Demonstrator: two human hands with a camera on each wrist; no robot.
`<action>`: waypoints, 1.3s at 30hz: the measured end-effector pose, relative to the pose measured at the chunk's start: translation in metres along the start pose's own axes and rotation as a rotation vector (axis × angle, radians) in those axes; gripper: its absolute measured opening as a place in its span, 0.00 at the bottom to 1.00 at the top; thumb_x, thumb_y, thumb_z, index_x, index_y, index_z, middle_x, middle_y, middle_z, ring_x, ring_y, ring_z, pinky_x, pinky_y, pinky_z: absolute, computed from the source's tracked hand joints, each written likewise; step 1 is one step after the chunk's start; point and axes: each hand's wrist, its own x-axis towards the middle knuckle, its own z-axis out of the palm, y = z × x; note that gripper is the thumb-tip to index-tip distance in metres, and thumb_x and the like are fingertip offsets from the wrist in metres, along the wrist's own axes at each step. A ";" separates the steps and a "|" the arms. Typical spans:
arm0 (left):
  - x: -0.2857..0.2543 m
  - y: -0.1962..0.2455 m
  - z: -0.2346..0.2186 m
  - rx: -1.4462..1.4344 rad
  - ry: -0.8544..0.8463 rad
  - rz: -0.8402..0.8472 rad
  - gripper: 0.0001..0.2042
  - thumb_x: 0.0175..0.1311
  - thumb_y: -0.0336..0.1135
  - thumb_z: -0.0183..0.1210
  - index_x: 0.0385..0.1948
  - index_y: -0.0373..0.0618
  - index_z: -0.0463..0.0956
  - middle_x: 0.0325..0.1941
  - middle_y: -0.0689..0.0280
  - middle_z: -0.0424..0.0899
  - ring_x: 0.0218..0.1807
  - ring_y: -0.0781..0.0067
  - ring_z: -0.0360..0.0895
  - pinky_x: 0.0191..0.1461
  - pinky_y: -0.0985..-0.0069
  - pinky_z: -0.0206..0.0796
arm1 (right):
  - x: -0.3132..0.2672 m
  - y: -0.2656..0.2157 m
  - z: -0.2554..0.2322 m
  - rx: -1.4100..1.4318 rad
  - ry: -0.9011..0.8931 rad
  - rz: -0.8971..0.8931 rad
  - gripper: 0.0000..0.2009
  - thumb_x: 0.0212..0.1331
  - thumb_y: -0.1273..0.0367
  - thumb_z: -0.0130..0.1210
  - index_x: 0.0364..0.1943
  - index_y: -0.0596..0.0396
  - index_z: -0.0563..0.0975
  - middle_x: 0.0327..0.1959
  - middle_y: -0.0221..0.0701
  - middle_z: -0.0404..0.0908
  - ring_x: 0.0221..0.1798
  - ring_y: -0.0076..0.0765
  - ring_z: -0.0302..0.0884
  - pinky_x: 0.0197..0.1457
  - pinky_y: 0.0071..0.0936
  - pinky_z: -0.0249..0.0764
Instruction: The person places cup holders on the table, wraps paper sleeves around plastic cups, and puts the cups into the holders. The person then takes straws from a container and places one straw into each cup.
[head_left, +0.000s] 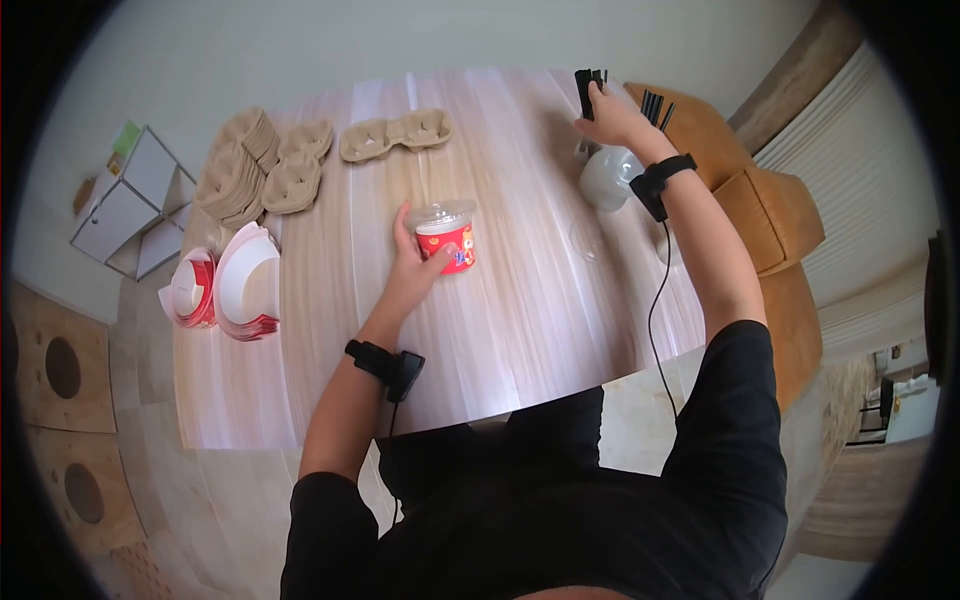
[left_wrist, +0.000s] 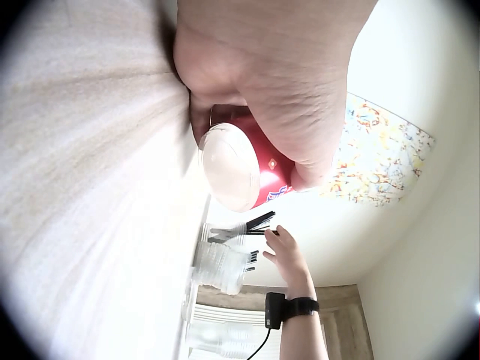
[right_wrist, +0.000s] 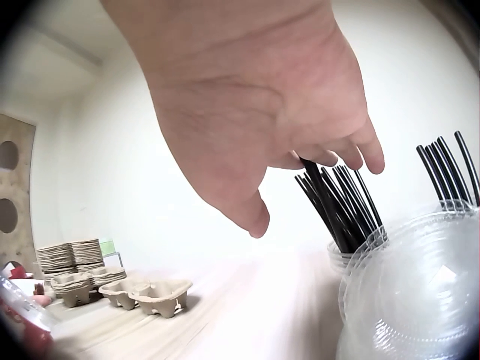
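My left hand [head_left: 410, 275] grips a red printed paper cup [head_left: 464, 240] with a clear lid [head_left: 445, 210], upright near the middle of the table. In the left wrist view, the fingers and thumb wrap around the cup [left_wrist: 271, 166]. At the far right, my right hand [head_left: 612, 118] reaches over a bunch of black straws [head_left: 587, 95]. The right wrist view has the straws [right_wrist: 346, 214] standing in a clear cup, with the fingers of the hand [right_wrist: 262, 105] touching the top of one and the thumb held apart.
Stacked clear lids [right_wrist: 420, 289] and a second group of black straws [head_left: 655, 107] are at the right. A cardboard carrier [head_left: 397, 136] lies at the back. Stacked carriers [head_left: 235, 175] and red-and-white paper cups or bowls [head_left: 238, 285] stand on the left. An orange chair [head_left: 775, 220] is beyond the right edge.
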 end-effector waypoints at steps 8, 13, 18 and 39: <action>0.001 0.001 -0.001 0.001 -0.023 0.021 0.46 0.60 0.26 0.59 0.69 0.48 0.28 0.64 0.49 0.61 0.63 0.63 0.66 0.63 0.65 0.65 | -0.003 -0.004 -0.017 -0.032 0.180 -0.065 0.37 0.58 0.59 0.56 0.67 0.63 0.54 0.67 0.56 0.58 0.63 0.59 0.66 0.64 0.43 0.67; 0.002 0.000 -0.002 0.026 -0.016 0.014 0.46 0.59 0.27 0.60 0.69 0.48 0.28 0.64 0.49 0.62 0.63 0.63 0.66 0.63 0.65 0.65 | 0.000 0.003 -0.013 -0.136 0.052 -0.079 0.36 0.57 0.59 0.57 0.65 0.63 0.57 0.64 0.52 0.64 0.60 0.57 0.69 0.60 0.43 0.70; 0.001 0.002 -0.001 0.010 -0.027 -0.009 0.46 0.59 0.27 0.60 0.69 0.48 0.29 0.65 0.50 0.61 0.63 0.63 0.66 0.64 0.65 0.64 | 0.003 0.001 -0.024 -0.101 0.038 -0.046 0.22 0.57 0.64 0.56 0.54 0.60 0.71 0.49 0.46 0.79 0.50 0.53 0.76 0.52 0.42 0.74; 0.001 0.001 -0.002 0.035 -0.051 0.026 0.48 0.58 0.26 0.60 0.70 0.48 0.28 0.67 0.50 0.57 0.66 0.63 0.62 0.66 0.65 0.62 | -0.015 0.014 -0.090 0.087 0.712 -0.073 0.15 0.58 0.62 0.60 0.45 0.54 0.78 0.34 0.43 0.84 0.37 0.44 0.83 0.40 0.29 0.77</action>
